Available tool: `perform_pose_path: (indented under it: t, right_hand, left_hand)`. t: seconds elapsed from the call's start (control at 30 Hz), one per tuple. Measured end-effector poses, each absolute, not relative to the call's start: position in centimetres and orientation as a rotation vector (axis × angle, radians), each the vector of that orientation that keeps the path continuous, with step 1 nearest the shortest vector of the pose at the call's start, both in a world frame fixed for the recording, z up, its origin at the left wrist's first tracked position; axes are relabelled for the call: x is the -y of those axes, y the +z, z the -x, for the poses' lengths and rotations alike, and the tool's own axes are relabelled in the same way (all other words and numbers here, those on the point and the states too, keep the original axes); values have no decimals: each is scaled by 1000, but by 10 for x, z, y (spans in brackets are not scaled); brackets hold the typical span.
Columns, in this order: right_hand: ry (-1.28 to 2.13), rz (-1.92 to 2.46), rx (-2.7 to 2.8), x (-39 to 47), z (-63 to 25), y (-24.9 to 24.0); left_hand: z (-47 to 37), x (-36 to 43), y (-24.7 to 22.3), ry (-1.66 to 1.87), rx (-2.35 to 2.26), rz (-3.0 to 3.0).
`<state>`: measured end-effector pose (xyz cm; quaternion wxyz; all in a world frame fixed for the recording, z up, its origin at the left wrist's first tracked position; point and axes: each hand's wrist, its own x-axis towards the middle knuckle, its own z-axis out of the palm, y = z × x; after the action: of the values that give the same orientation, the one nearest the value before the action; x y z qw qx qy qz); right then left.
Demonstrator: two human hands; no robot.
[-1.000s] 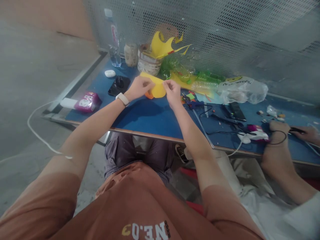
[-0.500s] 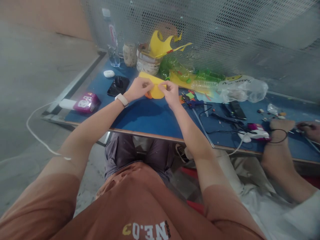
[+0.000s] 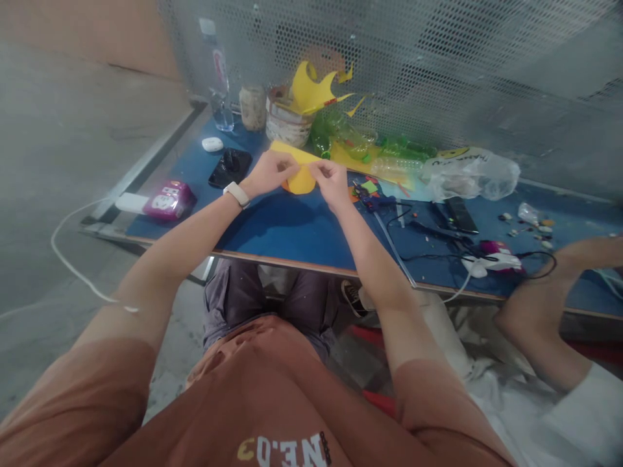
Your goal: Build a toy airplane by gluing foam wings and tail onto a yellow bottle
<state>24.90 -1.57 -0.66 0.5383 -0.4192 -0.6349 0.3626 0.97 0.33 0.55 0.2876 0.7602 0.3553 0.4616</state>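
Between my hands, above the blue tabletop, is a bent piece of yellow paper. My left hand, with a pale watch band at the wrist, pinches its left part between thumb and fingers. At its right side my right hand also pinches the paper, thumb against fingertips. The lower part of the paper curves down in a rounded shape. Its upper left part reaches back towards the bucket, which holds cut yellow scraps. The fingertips partly cover the paper.
Left of my hands lie a black phone, a white earbud case and a purple power strip. A water bottle stands behind. Green plastic bottles, a plastic bag and a glue gun lie right, near a co-worker's arm.
My right hand has shifted very slightly left, and the paper's curved lower part has changed shape a little. At the right, the co-worker's arm has moved further right.
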Motion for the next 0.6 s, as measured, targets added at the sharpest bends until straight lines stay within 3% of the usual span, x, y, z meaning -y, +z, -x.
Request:
perform_pose_path:
  t: [0.6]
  right_hand:
    - [933,1048,1546,11,-252,-13]
  left_hand:
    - [-8,-18,-9,1352,-983,-1995]
